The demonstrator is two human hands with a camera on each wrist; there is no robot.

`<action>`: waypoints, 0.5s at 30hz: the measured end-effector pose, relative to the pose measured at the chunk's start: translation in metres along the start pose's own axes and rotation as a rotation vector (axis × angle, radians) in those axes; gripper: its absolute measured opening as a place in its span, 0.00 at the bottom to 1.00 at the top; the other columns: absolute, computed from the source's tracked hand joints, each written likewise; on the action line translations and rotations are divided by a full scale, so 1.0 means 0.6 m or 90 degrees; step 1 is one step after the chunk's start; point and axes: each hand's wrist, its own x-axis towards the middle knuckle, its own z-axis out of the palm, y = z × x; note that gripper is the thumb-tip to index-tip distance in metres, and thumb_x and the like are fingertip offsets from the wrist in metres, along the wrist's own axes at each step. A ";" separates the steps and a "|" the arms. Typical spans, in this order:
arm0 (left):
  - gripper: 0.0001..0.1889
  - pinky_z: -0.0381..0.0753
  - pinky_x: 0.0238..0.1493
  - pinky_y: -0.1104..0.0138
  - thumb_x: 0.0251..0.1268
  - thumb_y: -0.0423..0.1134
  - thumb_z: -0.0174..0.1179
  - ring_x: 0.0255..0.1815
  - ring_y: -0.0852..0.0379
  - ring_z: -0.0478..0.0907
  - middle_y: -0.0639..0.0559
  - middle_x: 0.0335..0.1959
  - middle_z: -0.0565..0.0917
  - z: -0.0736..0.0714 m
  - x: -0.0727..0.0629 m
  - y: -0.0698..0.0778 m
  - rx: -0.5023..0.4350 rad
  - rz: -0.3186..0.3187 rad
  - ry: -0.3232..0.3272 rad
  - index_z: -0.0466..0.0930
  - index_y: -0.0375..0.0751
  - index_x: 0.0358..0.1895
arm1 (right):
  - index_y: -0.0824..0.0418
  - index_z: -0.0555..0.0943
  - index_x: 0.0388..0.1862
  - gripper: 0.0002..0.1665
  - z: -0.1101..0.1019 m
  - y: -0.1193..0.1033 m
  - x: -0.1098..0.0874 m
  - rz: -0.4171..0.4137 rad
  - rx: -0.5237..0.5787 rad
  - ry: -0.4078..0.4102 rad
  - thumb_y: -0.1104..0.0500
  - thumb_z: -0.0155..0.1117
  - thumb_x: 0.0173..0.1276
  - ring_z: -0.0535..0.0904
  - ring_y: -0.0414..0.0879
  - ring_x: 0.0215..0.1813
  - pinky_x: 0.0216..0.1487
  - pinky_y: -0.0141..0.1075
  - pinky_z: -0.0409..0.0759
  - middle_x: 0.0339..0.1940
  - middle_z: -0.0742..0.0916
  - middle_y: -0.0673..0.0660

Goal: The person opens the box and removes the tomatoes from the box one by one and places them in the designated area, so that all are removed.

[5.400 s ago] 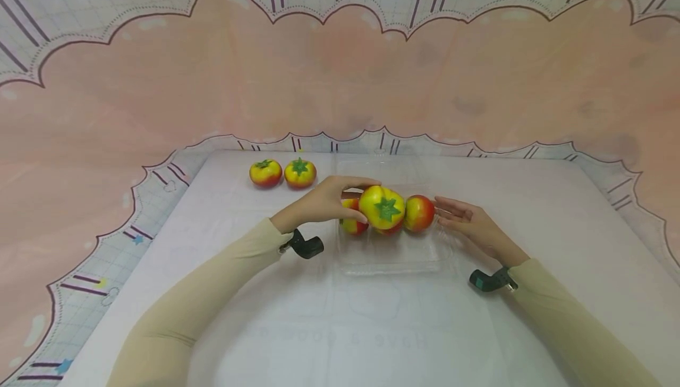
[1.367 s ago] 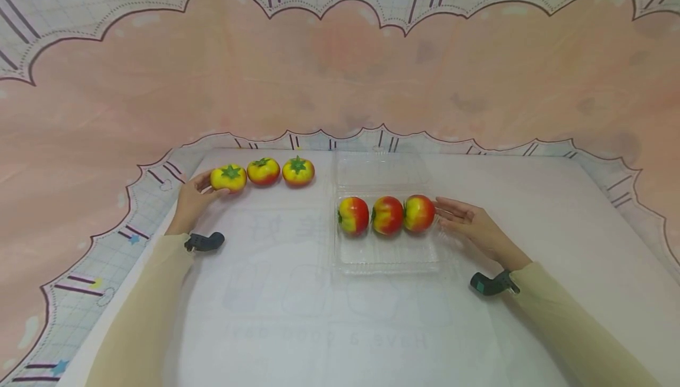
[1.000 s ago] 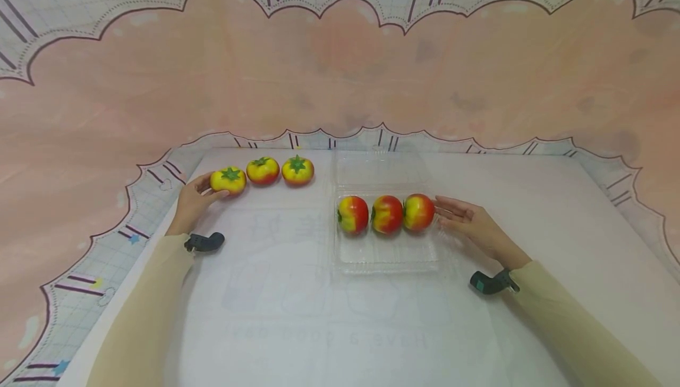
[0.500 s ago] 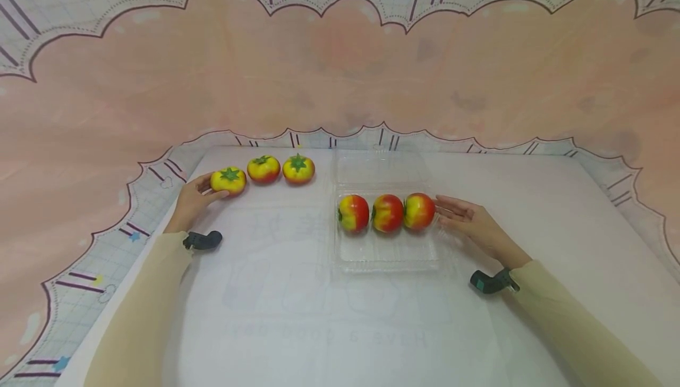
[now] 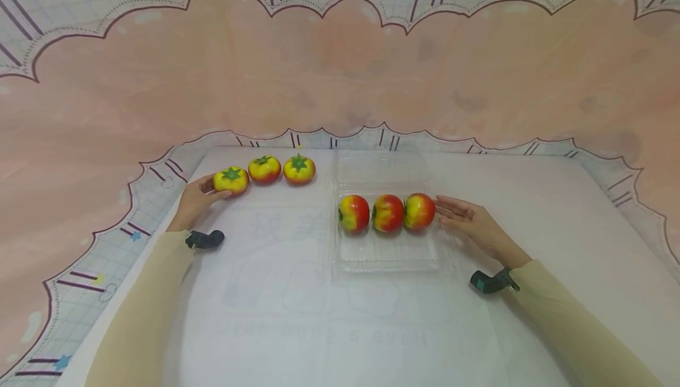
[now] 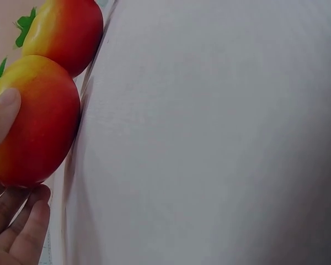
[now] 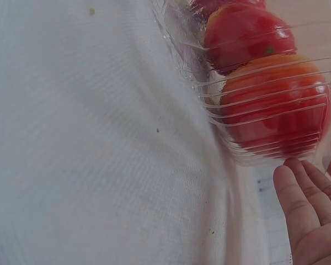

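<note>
My left hand (image 5: 194, 203) grips a yellow-and-red tomato (image 5: 231, 181) with a green star-shaped top, at the left end of a row at the back left. Its thumb presses the tomato's side in the left wrist view, with fingers on the far side. Two similar tomatoes, a middle one (image 5: 264, 169) and a right one (image 5: 299, 169), complete that row. A clear plastic clamshell box (image 5: 388, 260) lies with its lid up at the back. Inside it, three tomatoes (image 5: 388, 213) lie on their sides in a line. My right hand (image 5: 478, 228) rests by the box's right wall, fingers fairly straight.
A white cloth (image 5: 319, 328) with faint lettering covers the table. Behind the table hangs a peach patterned curtain (image 5: 340, 74), which also runs down the left side. The box's raised lid (image 5: 379, 169) is transparent and hard to see.
Since the oldest frame, my left hand has carried a tomato from above the box to the left end of the row. Lately it has barely shifted. My right hand has stayed put.
</note>
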 end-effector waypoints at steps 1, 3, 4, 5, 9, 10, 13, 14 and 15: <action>0.43 0.60 0.71 0.48 0.61 0.50 0.60 0.72 0.36 0.56 0.33 0.71 0.59 0.000 -0.001 0.001 0.001 -0.002 0.000 0.50 0.34 0.73 | 0.67 0.57 0.72 0.36 0.000 0.001 0.000 -0.001 0.002 0.000 0.58 0.57 0.69 0.73 0.21 0.57 0.55 0.20 0.74 0.72 0.64 0.69; 0.42 0.60 0.71 0.48 0.62 0.49 0.60 0.72 0.36 0.56 0.32 0.71 0.59 0.000 -0.003 0.004 0.000 -0.003 0.000 0.50 0.34 0.73 | 0.67 0.57 0.72 0.36 0.000 0.001 0.001 -0.003 0.002 -0.001 0.58 0.57 0.69 0.73 0.21 0.57 0.55 0.20 0.74 0.72 0.64 0.69; 0.42 0.60 0.71 0.48 0.62 0.49 0.60 0.72 0.36 0.56 0.32 0.71 0.59 0.000 -0.005 0.005 0.000 -0.003 -0.001 0.49 0.34 0.73 | 0.67 0.57 0.72 0.36 0.000 0.002 0.001 -0.003 0.001 -0.001 0.58 0.57 0.69 0.73 0.21 0.57 0.55 0.20 0.74 0.72 0.64 0.69; 0.42 0.60 0.71 0.48 0.62 0.48 0.60 0.72 0.36 0.56 0.32 0.71 0.59 -0.001 -0.006 0.006 -0.001 -0.003 -0.002 0.49 0.34 0.73 | 0.67 0.57 0.72 0.36 0.000 0.002 0.001 -0.004 -0.001 -0.001 0.57 0.57 0.69 0.73 0.22 0.58 0.55 0.20 0.74 0.72 0.64 0.69; 0.42 0.59 0.71 0.48 0.63 0.47 0.60 0.72 0.35 0.56 0.31 0.71 0.59 -0.003 -0.008 0.007 -0.003 -0.001 -0.008 0.49 0.33 0.73 | 0.67 0.57 0.72 0.36 0.001 0.002 0.001 -0.002 -0.003 0.000 0.57 0.57 0.69 0.73 0.24 0.59 0.55 0.20 0.75 0.72 0.64 0.69; 0.42 0.59 0.71 0.48 0.62 0.47 0.60 0.72 0.35 0.56 0.31 0.71 0.59 -0.004 -0.008 0.006 -0.003 -0.001 -0.008 0.49 0.33 0.73 | 0.67 0.57 0.72 0.36 0.001 0.001 0.001 -0.001 -0.003 0.001 0.57 0.57 0.70 0.73 0.24 0.60 0.55 0.20 0.74 0.72 0.64 0.69; 0.42 0.59 0.71 0.48 0.62 0.48 0.61 0.72 0.35 0.56 0.32 0.71 0.59 -0.005 -0.007 0.004 -0.004 -0.003 -0.010 0.49 0.33 0.73 | 0.67 0.57 0.72 0.36 0.001 0.001 0.001 0.003 -0.003 0.002 0.57 0.57 0.70 0.72 0.25 0.61 0.55 0.20 0.74 0.72 0.64 0.69; 0.43 0.59 0.71 0.47 0.62 0.48 0.61 0.72 0.35 0.56 0.32 0.71 0.59 -0.005 -0.007 0.003 -0.005 -0.003 -0.012 0.49 0.33 0.73 | 0.67 0.57 0.72 0.36 0.001 0.000 0.001 0.002 -0.002 0.003 0.57 0.57 0.70 0.72 0.26 0.61 0.55 0.20 0.74 0.72 0.64 0.69; 0.43 0.59 0.71 0.47 0.61 0.49 0.61 0.72 0.35 0.56 0.32 0.71 0.59 -0.006 -0.006 0.002 -0.006 -0.005 -0.014 0.49 0.33 0.73 | 0.67 0.57 0.72 0.36 0.001 0.000 0.001 0.004 -0.002 0.003 0.57 0.57 0.70 0.72 0.26 0.61 0.55 0.20 0.74 0.72 0.64 0.69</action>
